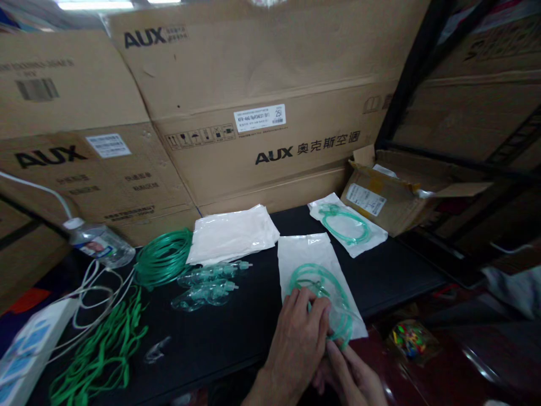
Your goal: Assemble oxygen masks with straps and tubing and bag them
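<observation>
A white-backed pouch (302, 251) lies at the front edge of the black table, with a coil of pale green tubing (321, 270) on or inside it; I cannot tell which. My left hand (298, 332) rests over the lower part of the coil, its fingers curled and pressed together on the pouch and tubing. Just below and to the right, my right hand (353, 372) pinches at the pouch's near end, where the tubing meets its fingers. The fingertips of both hands are partly hidden. A second pouch (353, 251) with coiled green tubing lies behind, to the right.
White pouches (232, 234) are stacked at the back. Nearby lie a green tubing bundle (163, 259), clear green plastic parts (207, 290), green elastic straps (101, 349) and a small clear piece (156, 351). A bottle (103, 245), power strip (31, 344) and open carton (380, 192) flank them.
</observation>
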Available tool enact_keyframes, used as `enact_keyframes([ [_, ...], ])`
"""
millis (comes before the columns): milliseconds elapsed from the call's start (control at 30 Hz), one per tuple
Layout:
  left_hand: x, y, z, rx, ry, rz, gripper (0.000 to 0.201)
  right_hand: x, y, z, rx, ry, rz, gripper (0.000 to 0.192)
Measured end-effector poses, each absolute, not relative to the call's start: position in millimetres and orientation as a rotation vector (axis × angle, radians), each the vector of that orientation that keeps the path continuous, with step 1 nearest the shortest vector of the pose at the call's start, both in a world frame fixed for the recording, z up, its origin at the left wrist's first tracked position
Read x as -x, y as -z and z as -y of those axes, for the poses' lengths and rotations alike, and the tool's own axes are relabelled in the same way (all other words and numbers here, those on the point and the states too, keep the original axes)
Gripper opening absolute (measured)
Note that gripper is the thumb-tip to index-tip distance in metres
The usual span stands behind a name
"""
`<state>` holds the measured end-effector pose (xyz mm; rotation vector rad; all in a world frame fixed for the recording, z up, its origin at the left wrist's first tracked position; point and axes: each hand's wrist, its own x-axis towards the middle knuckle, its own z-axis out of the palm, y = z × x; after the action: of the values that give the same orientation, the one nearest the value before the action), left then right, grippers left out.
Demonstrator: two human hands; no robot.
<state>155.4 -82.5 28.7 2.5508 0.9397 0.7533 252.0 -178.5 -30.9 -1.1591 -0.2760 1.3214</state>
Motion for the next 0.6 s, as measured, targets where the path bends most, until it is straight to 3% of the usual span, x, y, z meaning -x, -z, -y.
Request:
enact_keyframes([
  [200, -148, -26, 104, -2.595, -0.648, -0.789, 0.017, -261, 42, 170, 1.080, -1.099, 0.129, 0.039],
  [400, -153, -15, 116, -2.586, -0.746, -0.729, 0.016, -257, 27, 166, 0.986, -1.165, 0.192, 0.053],
  [600, -125, -19, 113, -2.462, -0.680, -0.787, 0.029, -270, 49, 212, 1.100, -1.227, 0.156, 0.039],
])
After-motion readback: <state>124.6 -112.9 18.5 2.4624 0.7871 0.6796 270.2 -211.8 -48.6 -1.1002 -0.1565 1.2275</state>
